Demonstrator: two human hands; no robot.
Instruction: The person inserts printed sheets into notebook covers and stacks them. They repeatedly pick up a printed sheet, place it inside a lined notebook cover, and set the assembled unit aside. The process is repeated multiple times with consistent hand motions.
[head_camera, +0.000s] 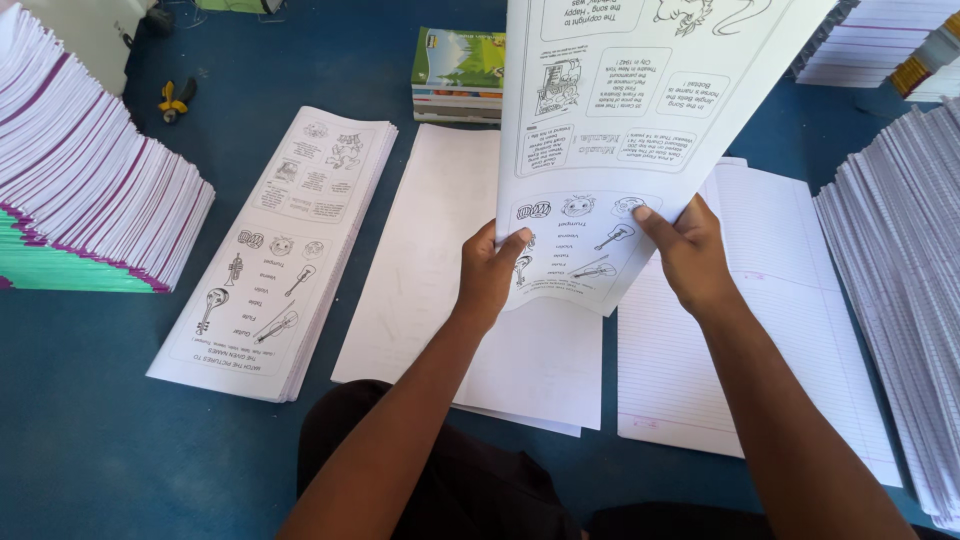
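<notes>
Slanted stack of purple-edged booklets (90, 180) sat at the floor's left edge, then a pile of printed sheets (275, 260), then a blank white pile (430, 260). Left hand (490, 272) and right hand (690, 252) each pinched, fingers clamped, the lower edge of a raised printed sheet (620, 120) mid-floor. Ruled paper (780, 300) lay further right.

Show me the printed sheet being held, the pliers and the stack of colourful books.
printed sheet (610, 120), head view, middle of the page.
pliers (175, 100), head view, yellow handles.
stack of colourful books (460, 60), head view, top cover.
</notes>
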